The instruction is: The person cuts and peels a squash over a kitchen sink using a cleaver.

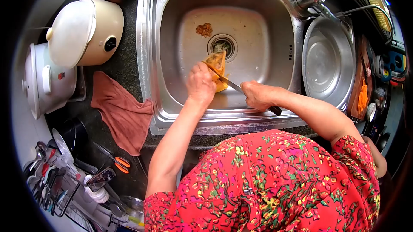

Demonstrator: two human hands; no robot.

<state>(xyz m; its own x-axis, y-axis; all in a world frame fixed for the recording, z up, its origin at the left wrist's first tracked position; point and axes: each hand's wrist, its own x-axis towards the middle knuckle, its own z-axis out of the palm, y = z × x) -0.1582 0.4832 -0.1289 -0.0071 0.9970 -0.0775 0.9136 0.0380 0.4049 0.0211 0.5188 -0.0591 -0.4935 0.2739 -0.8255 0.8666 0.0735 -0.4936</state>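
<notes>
Over the sink, my left hand (pixel 201 81) is closed around a wedge of orange-yellow pumpkin (pixel 216 61) with browned patches. My right hand (pixel 259 95) grips a kitchen knife (pixel 232 85) by its dark handle, which sticks out below the fist. The blade runs up and left across the pumpkin and touches it near my left fingers. Part of the wedge is hidden behind the blade and my left hand. Beneath, a small brown clump of scraps (pixel 204 29) lies on the sink floor beside the drain (pixel 222 45).
The steel sink (pixel 275 70) has a faucet (pixel 318 0) at upper right and a large metal basin (pixel 325 60) alongside. Beyond it, a cutting board (pixel 358 92) holds shredded orange pieces. At left are two lidded pots, a brown cloth (pixel 122 111), orange-handled scissors (pixel 121 164) and a utensil rack.
</notes>
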